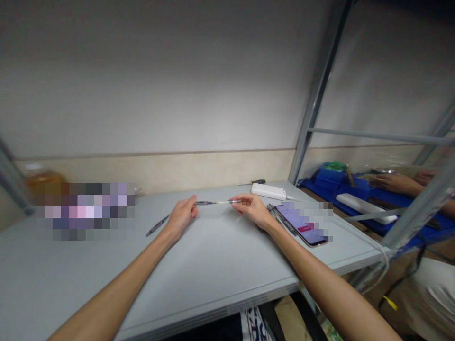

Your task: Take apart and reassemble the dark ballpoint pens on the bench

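Both grips are clamped: left hand (182, 214) on a pen (204, 203), right hand (251, 209) on its thin end (223, 202), over the bench (199, 274). On that lie a phone (296, 220) near the right hand, a white bar (268, 191) behind, another pen (157, 226) by the left hand.

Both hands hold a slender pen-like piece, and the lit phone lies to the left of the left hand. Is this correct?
Not the side: in the head view, the lit phone lies to the right of the right hand.
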{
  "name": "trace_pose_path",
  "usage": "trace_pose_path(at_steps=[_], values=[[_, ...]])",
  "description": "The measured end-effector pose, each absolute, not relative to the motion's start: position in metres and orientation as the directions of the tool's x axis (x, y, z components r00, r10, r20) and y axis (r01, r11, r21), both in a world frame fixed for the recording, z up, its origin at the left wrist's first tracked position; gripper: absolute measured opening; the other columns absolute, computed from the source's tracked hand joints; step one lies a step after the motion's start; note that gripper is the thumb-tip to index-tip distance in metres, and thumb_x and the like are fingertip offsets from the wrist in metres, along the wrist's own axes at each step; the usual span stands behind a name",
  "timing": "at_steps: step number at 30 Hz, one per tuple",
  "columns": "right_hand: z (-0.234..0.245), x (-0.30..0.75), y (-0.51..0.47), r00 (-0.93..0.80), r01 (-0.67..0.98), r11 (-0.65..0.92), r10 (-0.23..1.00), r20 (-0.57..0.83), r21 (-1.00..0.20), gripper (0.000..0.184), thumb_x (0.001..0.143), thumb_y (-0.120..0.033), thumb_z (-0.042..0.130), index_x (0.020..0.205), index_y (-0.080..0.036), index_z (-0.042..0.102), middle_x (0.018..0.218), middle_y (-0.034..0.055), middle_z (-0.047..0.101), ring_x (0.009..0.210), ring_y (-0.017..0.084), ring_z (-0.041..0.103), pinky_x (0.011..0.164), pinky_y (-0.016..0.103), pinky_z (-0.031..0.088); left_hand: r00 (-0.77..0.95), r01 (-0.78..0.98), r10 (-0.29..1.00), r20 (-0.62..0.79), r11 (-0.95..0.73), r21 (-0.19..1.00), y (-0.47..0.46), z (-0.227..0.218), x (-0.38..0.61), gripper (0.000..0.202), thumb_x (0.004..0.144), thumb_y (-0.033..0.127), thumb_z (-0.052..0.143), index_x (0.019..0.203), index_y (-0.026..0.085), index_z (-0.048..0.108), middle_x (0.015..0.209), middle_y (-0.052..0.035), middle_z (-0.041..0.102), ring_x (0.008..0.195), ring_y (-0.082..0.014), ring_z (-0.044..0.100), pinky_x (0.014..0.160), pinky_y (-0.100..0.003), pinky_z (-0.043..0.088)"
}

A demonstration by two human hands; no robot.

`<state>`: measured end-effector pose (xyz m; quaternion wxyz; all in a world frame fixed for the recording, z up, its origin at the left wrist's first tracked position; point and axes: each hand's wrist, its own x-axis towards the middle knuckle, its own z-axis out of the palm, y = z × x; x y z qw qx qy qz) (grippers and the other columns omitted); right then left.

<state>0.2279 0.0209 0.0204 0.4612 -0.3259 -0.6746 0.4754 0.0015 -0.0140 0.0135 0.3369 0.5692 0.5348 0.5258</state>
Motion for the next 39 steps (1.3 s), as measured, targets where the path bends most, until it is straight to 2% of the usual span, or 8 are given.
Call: trace_pose_path(at_steps=[11, 16, 21, 25, 28, 30, 34, 39], values=[[0.022, 0.227, 0.017, -0.398, 0.093, 0.376, 0.862, 0.312, -0.922, 0.03, 0.066, -0.042, 0.065, 0.074, -0.013, 0.067, 0.052, -0.0016, 0.055, 0.048, 0.009, 0.044, 0.05, 0.022, 0.035, -0.063, 0.113, 0.974, 0.22, -0.212, 0.971, -0.015, 0.008, 0.008, 0.042, 0.077, 0.053, 0.047, 0.053, 0.017, 0.044, 0.046, 0.0039, 0.042, 0.042, -0.0083, 0.035, 0.046, -0.022, 0.027], [0.019, 0.227, 0.018, -0.421, 0.2, 0.369, 0.869, 0.261, -0.908, 0.05, 0.076, -0.057, 0.048, 0.056, -0.014, 0.061, 0.041, -0.0022, 0.048, 0.038, 0.007, 0.038, 0.042, 0.021, 0.028, -0.024, 0.092, 0.962, 0.273, -0.27, 0.959, -0.017, 0.007, 0.008, 0.032, 0.075, 0.047, 0.054, 0.065, 0.017, 0.049, 0.052, 0.0038, 0.048, 0.047, -0.0079, 0.042, 0.051, -0.021, 0.033], [0.021, 0.228, 0.018, -0.396, 0.265, 0.368, 0.884, 0.247, -0.891, 0.062, 0.079, -0.062, 0.037, 0.043, -0.015, 0.055, 0.032, -0.0026, 0.04, 0.031, 0.006, 0.031, 0.04, 0.021, 0.025, 0.0, -0.071, 0.97, 0.241, -0.241, 0.968, -0.019, 0.01, 0.011, 0.029, 0.067, 0.041, 0.064, 0.075, 0.017, 0.049, 0.059, 0.0032, 0.055, 0.05, -0.0078, 0.046, 0.054, -0.021, 0.037], [0.021, 0.228, 0.021, -0.383, 0.203, 0.36, 0.885, 0.265, -0.911, 0.058, 0.08, -0.06, 0.037, 0.061, -0.012, 0.064, 0.042, -0.0002, 0.049, 0.037, 0.008, 0.039, 0.04, 0.021, 0.028, -0.047, -0.16, 0.981, 0.19, -0.195, 0.967, -0.019, 0.015, 0.012, 0.029, 0.061, 0.037, 0.067, 0.071, 0.017, 0.049, 0.056, 0.005, 0.052, 0.05, -0.0071, 0.046, 0.055, -0.021, 0.038], [0.02, 0.228, 0.023, -0.337, 0.144, 0.44, 0.864, 0.374, -0.886, 0.041, 0.072, -0.049, 0.058, 0.095, -0.015, 0.063, 0.06, 0.0001, 0.058, 0.051, 0.01, 0.048, 0.044, 0.019, 0.034, -0.081, -0.17, 0.981, 0.179, -0.19, 0.967, -0.019, 0.018, 0.012, 0.027, 0.059, 0.034, 0.067, 0.068, 0.017, 0.049, 0.055, 0.005, 0.052, 0.05, -0.0066, 0.046, 0.054, -0.021, 0.037], [0.019, 0.228, 0.024, -0.337, 0.133, 0.483, 0.843, 0.419, -0.865, 0.043, 0.067, -0.041, 0.065, 0.101, -0.017, 0.06, 0.069, 0.0008, 0.06, 0.058, 0.011, 0.051, 0.046, 0.019, 0.036, -0.088, -0.176, 0.981, 0.175, -0.188, 0.966, -0.02, 0.019, 0.012, 0.027, 0.058, 0.033, 0.068, 0.068, 0.016, 0.049, 0.054, 0.005, 0.053, 0.049, -0.0064, 0.046, 0.054, -0.02, 0.038], [0.018, 0.228, 0.022, -0.382, 0.189, 0.458, 0.849, 0.364, -0.869, 0.031, 0.072, -0.044, 0.059, 0.08, -0.014, 0.064, 0.061, 0.0011, 0.059, 0.048, 0.009, 0.047, 0.044, 0.02, 0.035, -0.063, -0.19, 0.983, 0.173, -0.182, 0.965, -0.021, 0.019, 0.011, 0.027, 0.059, 0.033, 0.069, 0.068, 0.016, 0.049, 0.053, 0.0046, 0.054, 0.049, -0.0063, 0.047, 0.053, -0.019, 0.038], [0.019, 0.226, 0.017, -0.437, 0.271, 0.37, 0.87, 0.229, -0.889, 0.058, 0.083, -0.057, 0.034, 0.05, -0.014, 0.056, 0.035, -0.0026, 0.042, 0.033, 0.006, 0.035, 0.041, 0.021, 0.029, 0.004, -0.175, 0.986, 0.166, -0.162, 0.971, -0.022, 0.019, 0.009, 0.027, 0.061, 0.033, 0.069, 0.069, 0.016, 0.049, 0.057, 0.0021, 0.059, 0.051, -0.007, 0.049, 0.056, -0.02, 0.04]])
